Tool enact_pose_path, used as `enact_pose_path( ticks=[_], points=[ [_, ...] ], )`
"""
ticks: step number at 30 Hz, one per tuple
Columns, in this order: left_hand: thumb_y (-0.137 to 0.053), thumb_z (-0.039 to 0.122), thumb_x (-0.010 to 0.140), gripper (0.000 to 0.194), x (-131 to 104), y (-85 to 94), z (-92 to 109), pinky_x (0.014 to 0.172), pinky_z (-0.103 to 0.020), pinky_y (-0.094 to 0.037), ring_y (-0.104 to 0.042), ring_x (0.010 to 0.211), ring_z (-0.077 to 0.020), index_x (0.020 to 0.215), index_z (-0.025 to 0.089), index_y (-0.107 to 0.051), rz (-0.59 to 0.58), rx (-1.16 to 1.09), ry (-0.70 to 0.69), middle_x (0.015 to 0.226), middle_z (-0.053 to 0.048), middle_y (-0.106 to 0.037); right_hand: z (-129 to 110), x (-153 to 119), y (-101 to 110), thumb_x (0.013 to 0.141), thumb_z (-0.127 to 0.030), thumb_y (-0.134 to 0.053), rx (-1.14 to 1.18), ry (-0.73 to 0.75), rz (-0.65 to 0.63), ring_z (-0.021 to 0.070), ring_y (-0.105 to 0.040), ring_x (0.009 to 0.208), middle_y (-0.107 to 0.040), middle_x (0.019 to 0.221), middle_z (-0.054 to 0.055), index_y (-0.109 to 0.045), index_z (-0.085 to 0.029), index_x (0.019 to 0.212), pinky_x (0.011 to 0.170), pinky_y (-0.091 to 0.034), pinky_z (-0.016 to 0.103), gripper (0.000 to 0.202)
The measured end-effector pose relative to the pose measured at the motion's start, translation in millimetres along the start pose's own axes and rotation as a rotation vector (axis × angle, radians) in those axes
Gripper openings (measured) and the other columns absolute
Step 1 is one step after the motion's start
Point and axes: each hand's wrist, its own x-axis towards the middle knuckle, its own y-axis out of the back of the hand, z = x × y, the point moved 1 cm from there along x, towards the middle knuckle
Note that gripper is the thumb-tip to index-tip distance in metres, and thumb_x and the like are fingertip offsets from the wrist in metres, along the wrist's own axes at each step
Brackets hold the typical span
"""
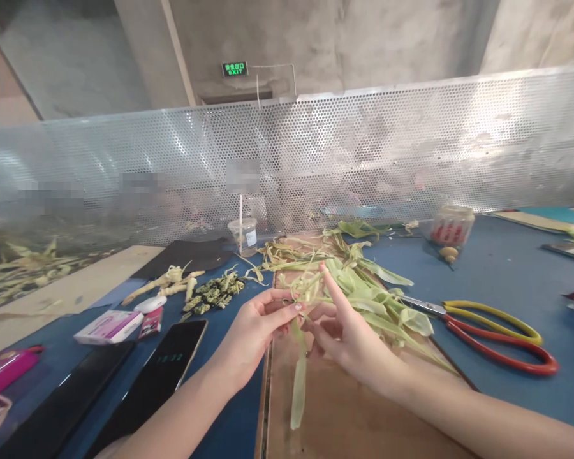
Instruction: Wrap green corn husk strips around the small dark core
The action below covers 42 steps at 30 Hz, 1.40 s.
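My left hand pinches a strip of pale green husk, thumb pressed against the fingers. The strip's long end hangs down over the wooden board. Close beside it, my right hand has its thumb and lower fingers closed on the same husk, while the index finger points up and away. The exact grip of the right fingertips is partly hidden. Just beyond both hands lies a loose heap of pale green husks, with drier, curled strips at its far left.
Scissors with red and yellow handles lie right of the heap. A glass jar and a plastic cup with a straw stand farther back. Phones, a small box and dark green twisted pieces lie left. A perforated metal screen spans the back.
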Motion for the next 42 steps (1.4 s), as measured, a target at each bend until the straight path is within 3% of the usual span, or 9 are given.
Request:
enact_pose_path(
  ticks=[8, 12, 15, 18, 22, 26, 32, 39, 42],
  points=[
    [-0.074, 0.024, 0.065, 0.022, 1, 3.0, 0, 0.065, -0.02, -0.043, -0.056, 0.071, -0.0093, 0.083, 0.017, -0.064, 0.021, -0.067, -0.007, 0.081, -0.002, -0.067, -10, 1, 9, 0.083, -0.022, -0.048, 0.123, -0.09, 0.123, 0.0088, -0.059, 0.047, -0.058, 0.088, -0.002, 0.016, -0.038, 0.138, 0.047, -0.051, 0.026, 0.086],
    [-0.075, 0.023, 0.064, 0.024, 2, 2.9, 1, 0.066, -0.02, -0.043, -0.058, 0.07, -0.0094, 0.085, 0.017, -0.063, 0.029, -0.092, -0.009, 0.083, -0.003, -0.068, -11, 4, 15, 0.084, -0.023, -0.043, 0.143, -0.146, 0.157, 0.0096, -0.058, 0.049, -0.056, 0.082, -0.004, -0.011, -0.031, 0.139, 0.051, -0.05, 0.027, 0.064],
    [-0.074, 0.023, 0.066, 0.025, 1, 3.0, 1, 0.066, -0.02, -0.043, -0.057, 0.07, -0.0089, 0.086, 0.016, -0.062, 0.043, -0.084, -0.023, 0.086, -0.004, -0.069, -10, 4, 13, 0.086, -0.026, -0.044, 0.127, -0.147, 0.139, 0.0107, -0.057, 0.057, -0.053, 0.075, -0.003, -0.036, -0.022, 0.12, 0.059, -0.049, 0.028, 0.035],
    [-0.073, 0.023, 0.066, 0.023, 0, 2.2, 1, 0.067, -0.022, -0.044, -0.057, 0.07, -0.0101, 0.085, 0.016, -0.061, 0.059, -0.066, -0.032, 0.087, -0.005, -0.069, -9, 2, 7, 0.085, -0.027, -0.049, 0.159, -0.09, 0.066, 0.011, -0.057, 0.068, -0.052, 0.083, -0.001, -0.04, -0.021, 0.1, 0.065, -0.048, 0.028, 0.019],
    [-0.073, 0.025, 0.065, 0.022, -1, -0.7, 2, 0.066, -0.023, -0.043, -0.057, 0.069, -0.0119, 0.083, 0.016, -0.063, 0.053, -0.015, -0.036, 0.08, -0.004, -0.067, -5, 0, 2, 0.081, -0.019, -0.054, 0.033, 0.048, -0.032, 0.0093, -0.051, 0.071, -0.051, 0.101, 0.002, -0.036, -0.025, 0.117, 0.066, -0.045, 0.026, 0.041],
    [-0.072, 0.028, 0.066, 0.022, -3, -2.9, 1, 0.064, -0.023, -0.043, -0.059, 0.074, -0.0152, 0.083, 0.017, -0.063, 0.007, 0.071, -0.027, 0.08, -0.004, -0.067, 1, 2, 0, 0.079, -0.015, -0.052, -0.122, 0.041, -0.047, 0.0089, -0.043, 0.062, -0.053, 0.092, 0.0, -0.01, -0.03, 0.141, 0.063, -0.042, 0.025, 0.076],
    [-0.071, 0.03, 0.068, 0.023, -3, -4.0, -3, 0.067, -0.026, -0.044, -0.061, 0.074, -0.0166, 0.084, 0.018, -0.061, -0.016, 0.106, 0.001, 0.08, -0.004, -0.067, 4, 3, -4, 0.074, -0.011, -0.055, -0.092, -0.047, 0.033, 0.0084, -0.041, 0.059, -0.046, 0.069, -0.006, 0.0, -0.031, 0.143, 0.061, -0.04, 0.021, 0.091],
    [-0.071, 0.028, 0.068, 0.022, -4, -6.3, -3, 0.069, -0.026, -0.044, -0.061, 0.074, -0.0162, 0.082, 0.017, -0.059, -0.015, 0.148, -0.003, 0.078, -0.004, -0.067, -2, 0, -3, 0.076, -0.024, -0.063, 0.096, 0.014, 0.005, 0.0101, -0.049, 0.07, -0.048, 0.078, -0.003, -0.008, -0.031, 0.142, 0.069, -0.043, 0.024, 0.086],
    [-0.069, 0.03, 0.071, 0.021, -3, -4.9, -5, 0.068, -0.025, -0.043, -0.061, 0.072, -0.0149, 0.084, 0.017, -0.058, -0.019, 0.186, -0.018, 0.077, -0.004, -0.067, 1, 1, -3, 0.076, -0.028, -0.064, 0.091, 0.014, 0.036, 0.0094, -0.047, 0.065, -0.045, 0.077, -0.004, -0.012, -0.034, 0.141, 0.06, -0.042, 0.022, 0.083]
  ],
)
